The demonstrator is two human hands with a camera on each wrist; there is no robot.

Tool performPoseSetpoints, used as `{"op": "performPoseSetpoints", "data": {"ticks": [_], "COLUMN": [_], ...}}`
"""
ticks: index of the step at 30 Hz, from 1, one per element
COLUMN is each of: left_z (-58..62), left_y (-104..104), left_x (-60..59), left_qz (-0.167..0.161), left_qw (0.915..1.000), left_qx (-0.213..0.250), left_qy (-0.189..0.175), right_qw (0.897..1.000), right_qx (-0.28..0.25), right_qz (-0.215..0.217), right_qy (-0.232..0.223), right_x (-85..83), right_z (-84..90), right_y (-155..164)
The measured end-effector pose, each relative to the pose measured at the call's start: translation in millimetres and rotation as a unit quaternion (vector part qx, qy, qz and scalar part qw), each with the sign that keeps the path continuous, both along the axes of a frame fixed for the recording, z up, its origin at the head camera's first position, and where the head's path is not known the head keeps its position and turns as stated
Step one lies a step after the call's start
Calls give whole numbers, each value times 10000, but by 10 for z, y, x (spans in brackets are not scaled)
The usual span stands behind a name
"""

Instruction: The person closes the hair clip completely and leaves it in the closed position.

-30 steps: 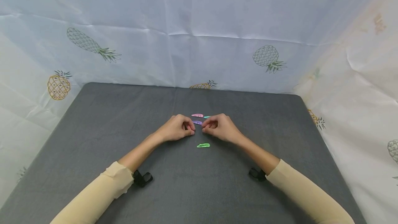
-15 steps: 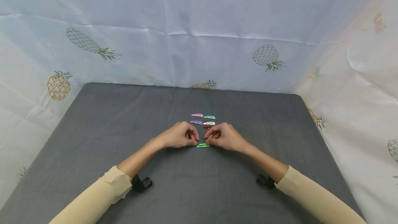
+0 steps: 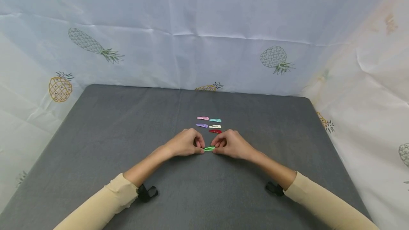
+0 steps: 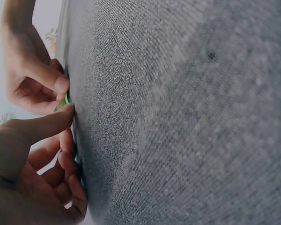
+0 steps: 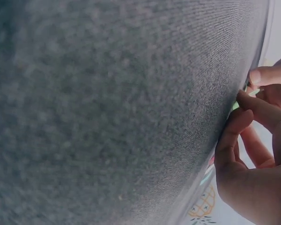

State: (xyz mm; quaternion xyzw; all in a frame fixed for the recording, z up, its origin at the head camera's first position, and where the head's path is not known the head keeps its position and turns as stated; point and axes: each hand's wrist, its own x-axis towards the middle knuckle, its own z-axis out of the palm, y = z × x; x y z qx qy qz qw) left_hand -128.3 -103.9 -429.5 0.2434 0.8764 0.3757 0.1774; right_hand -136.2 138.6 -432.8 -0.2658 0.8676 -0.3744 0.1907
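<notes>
A green snap hair clip (image 3: 209,148) lies low on the grey cloth table (image 3: 112,134) between my two hands. My left hand (image 3: 200,147) pinches its left end and my right hand (image 3: 216,148) pinches its right end, fingers curled. In the left wrist view the green clip (image 4: 65,100) shows as a sliver between my left thumb (image 4: 47,124) and the right hand (image 4: 33,79). The right wrist view shows the same clip (image 5: 236,106) at my right fingertips (image 5: 246,101). Just beyond the hands lie pink (image 3: 202,118), teal (image 3: 215,120), purple (image 3: 201,125), cream (image 3: 214,126) and red (image 3: 215,131) clips.
The grey table is boxed in by a white pineapple-print sheet (image 3: 204,45) at the back and on both sides. Black wrist straps (image 3: 147,191) sit at the cuffs of the beige sleeves (image 3: 105,201).
Both hands drew back from the cluster of clips toward me, uncovering the cream and red clips, and closed their fingertips on the ends of the green clip.
</notes>
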Motion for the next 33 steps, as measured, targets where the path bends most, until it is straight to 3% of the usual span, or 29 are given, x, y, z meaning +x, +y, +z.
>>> {"op": "performPoseSetpoints", "data": {"ticks": [11,21,27,33], "left_z": [11,0,-15,-12], "left_y": [21,35,47,44], "left_x": [23,24,1,-23], "left_qz": [-11,120,127,369], "left_qw": [9998,9996,9986,9960], "left_qx": [-178,-120,-45,193], "left_qy": [25,211,515,788], "right_qw": [9996,9996,9989,9965], "right_qx": [69,-133,-292,-490], "right_qz": [-14,-128,-319,-647], "right_qy": [286,212,172,194], "right_x": [-1,-17,-42,-67], "right_z": [-7,-25,-17,-10], "right_y": [-1,24,22,-8]}}
